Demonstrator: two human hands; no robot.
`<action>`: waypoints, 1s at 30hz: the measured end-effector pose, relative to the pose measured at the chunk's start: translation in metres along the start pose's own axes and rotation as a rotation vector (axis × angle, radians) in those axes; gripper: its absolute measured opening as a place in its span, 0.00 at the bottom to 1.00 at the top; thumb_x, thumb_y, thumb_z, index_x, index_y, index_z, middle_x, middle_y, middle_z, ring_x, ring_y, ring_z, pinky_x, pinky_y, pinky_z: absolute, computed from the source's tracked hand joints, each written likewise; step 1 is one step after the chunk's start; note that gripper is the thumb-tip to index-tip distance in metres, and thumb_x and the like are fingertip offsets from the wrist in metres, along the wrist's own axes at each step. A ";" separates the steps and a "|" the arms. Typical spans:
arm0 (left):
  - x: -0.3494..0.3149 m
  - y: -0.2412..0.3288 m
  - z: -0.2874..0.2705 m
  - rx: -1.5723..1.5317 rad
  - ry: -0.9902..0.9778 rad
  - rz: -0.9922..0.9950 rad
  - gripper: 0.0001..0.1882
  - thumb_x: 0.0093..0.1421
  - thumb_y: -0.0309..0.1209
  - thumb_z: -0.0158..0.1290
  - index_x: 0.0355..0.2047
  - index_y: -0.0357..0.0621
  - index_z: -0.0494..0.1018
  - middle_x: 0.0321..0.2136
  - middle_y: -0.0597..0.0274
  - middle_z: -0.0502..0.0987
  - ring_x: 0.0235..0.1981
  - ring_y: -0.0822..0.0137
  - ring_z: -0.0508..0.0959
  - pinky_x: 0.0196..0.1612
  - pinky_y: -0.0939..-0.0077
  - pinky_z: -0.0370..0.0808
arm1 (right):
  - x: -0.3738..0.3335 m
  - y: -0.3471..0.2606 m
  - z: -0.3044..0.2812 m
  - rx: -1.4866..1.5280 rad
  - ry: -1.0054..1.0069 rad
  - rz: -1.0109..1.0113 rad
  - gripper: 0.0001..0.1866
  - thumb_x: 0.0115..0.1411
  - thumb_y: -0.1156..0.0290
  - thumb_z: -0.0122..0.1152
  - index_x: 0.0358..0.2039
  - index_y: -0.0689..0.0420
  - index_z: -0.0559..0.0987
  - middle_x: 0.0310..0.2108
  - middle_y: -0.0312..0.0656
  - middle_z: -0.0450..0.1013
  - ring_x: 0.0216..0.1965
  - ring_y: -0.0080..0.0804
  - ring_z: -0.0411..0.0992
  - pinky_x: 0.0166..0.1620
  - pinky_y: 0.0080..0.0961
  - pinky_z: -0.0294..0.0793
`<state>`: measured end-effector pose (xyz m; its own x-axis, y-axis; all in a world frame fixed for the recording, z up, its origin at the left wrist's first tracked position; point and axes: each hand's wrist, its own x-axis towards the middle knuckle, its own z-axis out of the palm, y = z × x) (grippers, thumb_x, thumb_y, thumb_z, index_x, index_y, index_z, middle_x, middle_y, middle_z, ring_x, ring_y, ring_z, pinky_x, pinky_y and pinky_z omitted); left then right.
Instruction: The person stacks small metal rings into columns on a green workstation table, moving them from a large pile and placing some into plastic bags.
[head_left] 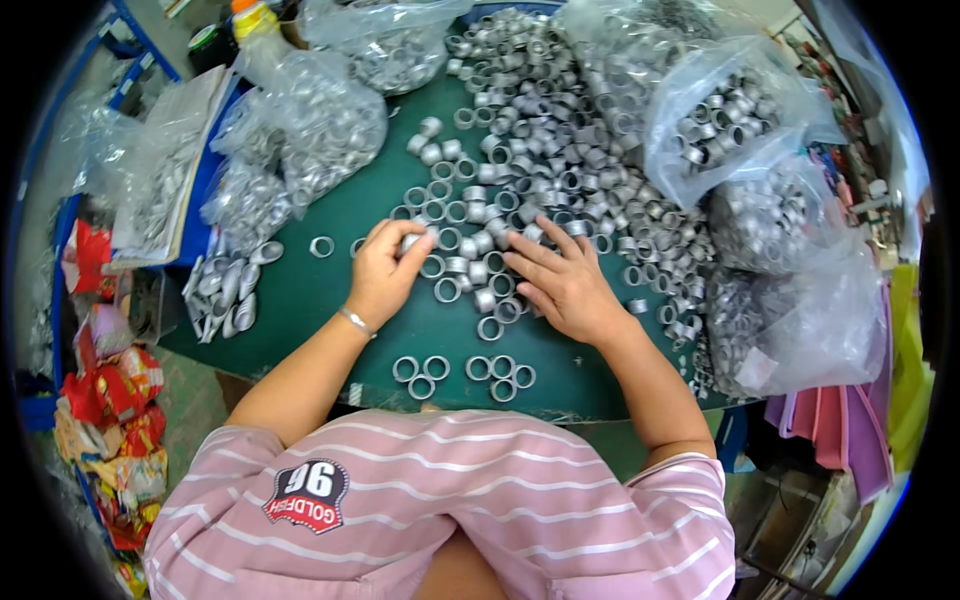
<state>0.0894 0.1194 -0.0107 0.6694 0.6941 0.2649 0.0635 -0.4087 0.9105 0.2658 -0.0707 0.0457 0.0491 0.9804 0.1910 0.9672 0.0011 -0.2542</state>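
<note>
A large heap of short grey metal rings (560,140) spreads over the green table, with looser rings at its near edge. My left hand (383,272), a bracelet (356,322) on its wrist, is at the heap's left edge. Its thumb and forefinger close around a metal ring (409,241). To the right, my right hand (572,290) lies with fingers spread, fingertips touching rings at the heap's near side. Close to my body sit two small groups of rings standing on end: a left group (421,386) of three and a right group (502,391) of several.
Clear plastic bags of metal parts (335,130) stand at the back left, and more filled bags (770,230) line the right side. Curved, spoon-like metal pieces (236,290) lie at the left table edge. A yellow bottle (256,22) with an orange cap stands far left.
</note>
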 end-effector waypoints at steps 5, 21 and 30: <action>0.001 -0.001 -0.005 0.075 0.001 0.018 0.09 0.55 0.32 0.56 0.33 0.40 0.74 0.23 0.64 0.69 0.21 0.72 0.66 0.25 0.79 0.64 | 0.002 0.036 -0.068 -0.432 0.504 0.211 0.28 0.42 0.65 0.68 0.45 0.58 0.72 0.52 0.44 0.65 0.58 0.42 0.58 0.57 0.48 0.53; 0.002 0.005 -0.002 0.095 0.000 0.061 0.09 0.55 0.32 0.55 0.32 0.39 0.73 0.23 0.62 0.68 0.20 0.70 0.66 0.24 0.77 0.64 | 0.051 0.154 -0.277 -0.937 0.462 0.391 0.07 0.57 0.63 0.52 0.28 0.51 0.75 0.26 0.44 0.75 0.29 0.45 0.74 0.29 0.42 0.71; -0.002 0.009 -0.002 0.117 -0.002 0.034 0.09 0.55 0.32 0.56 0.32 0.40 0.73 0.24 0.62 0.68 0.21 0.70 0.66 0.25 0.78 0.65 | 0.027 0.178 -0.277 -1.115 0.533 0.165 0.09 0.49 0.74 0.51 0.31 0.47 0.75 0.23 0.36 0.72 0.27 0.36 0.73 0.31 0.33 0.70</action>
<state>0.0866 0.1157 -0.0023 0.6742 0.6776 0.2939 0.1271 -0.4985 0.8575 0.5079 -0.0983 0.2682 0.0327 0.7505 0.6600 0.6115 -0.5374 0.5808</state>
